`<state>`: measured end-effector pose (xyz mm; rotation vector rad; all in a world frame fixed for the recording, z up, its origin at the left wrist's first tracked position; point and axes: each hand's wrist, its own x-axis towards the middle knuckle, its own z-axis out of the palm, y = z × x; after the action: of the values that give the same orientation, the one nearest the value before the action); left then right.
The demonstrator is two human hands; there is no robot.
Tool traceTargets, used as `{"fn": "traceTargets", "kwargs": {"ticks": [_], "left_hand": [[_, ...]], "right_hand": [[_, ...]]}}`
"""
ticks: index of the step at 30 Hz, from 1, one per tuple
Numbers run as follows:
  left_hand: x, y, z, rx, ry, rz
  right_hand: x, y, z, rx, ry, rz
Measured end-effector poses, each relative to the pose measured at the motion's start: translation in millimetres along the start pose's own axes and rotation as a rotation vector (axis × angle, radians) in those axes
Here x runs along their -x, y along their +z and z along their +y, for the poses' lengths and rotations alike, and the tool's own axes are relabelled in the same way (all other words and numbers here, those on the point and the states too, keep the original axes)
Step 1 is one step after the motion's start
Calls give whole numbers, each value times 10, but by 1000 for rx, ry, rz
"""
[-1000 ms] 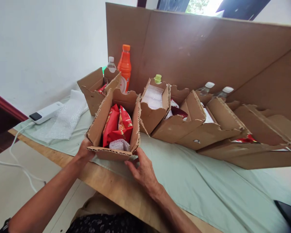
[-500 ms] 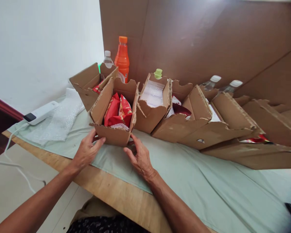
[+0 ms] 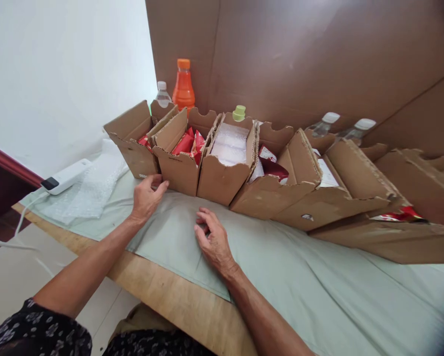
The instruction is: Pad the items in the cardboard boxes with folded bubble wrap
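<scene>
Several open cardboard boxes stand in a row on a pale green cloth. My left hand (image 3: 148, 198) is at the lower front of the leftmost box (image 3: 135, 160) and the box with red packets (image 3: 179, 170); its fingers are slightly bent and apart, and whether they touch the cardboard I cannot tell. Inside that second box lie shiny red packets (image 3: 187, 143). My right hand (image 3: 213, 242) hovers or rests over the cloth, fingers curved and apart, holding nothing. Closest in front of it is the box of bubble-wrapped items (image 3: 222, 180).
Behind the boxes are an orange bottle (image 3: 184, 89), clear bottles with white caps (image 3: 330, 117) and a large cardboard panel (image 3: 274, 59). Left on the cloth lie bubble wrap (image 3: 92, 193) and a white power strip (image 3: 68, 175). The wooden table edge (image 3: 162, 282) runs along the front.
The box with red packets has moved back into the row, between the leftmost box and the bubble-wrap one. My right hand has come away from it; my left hand has shifted up.
</scene>
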<state>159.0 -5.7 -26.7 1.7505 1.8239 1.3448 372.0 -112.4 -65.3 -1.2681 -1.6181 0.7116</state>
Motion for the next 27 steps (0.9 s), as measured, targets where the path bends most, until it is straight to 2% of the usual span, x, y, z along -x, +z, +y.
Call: {"fn": "traceTargets", "kwargs": {"ticks": [3,6,8,10,13,15,17,21,24,25,27], "left_hand": [[-65,-320,-20,-58,150,135],[-365,-651,-25,-188,384,310],[-620,-809,-5,-278,473,275],[-830,-915,34,-335,478,158],[-932,-1018,121,-359,456,45],[-823,-1075,194,-361,519,33],[-590,-1127,290,-374,635,36],[60,-1214,607,-387,794,23],[498,-1335,855,-308,898,23],[603,-1399,895,-265,905,34],[720,-1546,861,-170,742,93]], "right_hand": [[-5,-4,5,-2,-16,3],[-13,-7,10,14,-26,4],[-21,-11,9,35,-31,8],[-29,-12,7,54,-40,16],[-40,-7,4,63,-51,33],[-46,-2,5,58,-52,44],[-53,-1,11,47,-47,53],[-74,-6,36,19,-14,64],[-89,-11,53,2,20,71],[-89,-16,53,-3,29,73],[-77,-39,35,-14,45,76]]}}
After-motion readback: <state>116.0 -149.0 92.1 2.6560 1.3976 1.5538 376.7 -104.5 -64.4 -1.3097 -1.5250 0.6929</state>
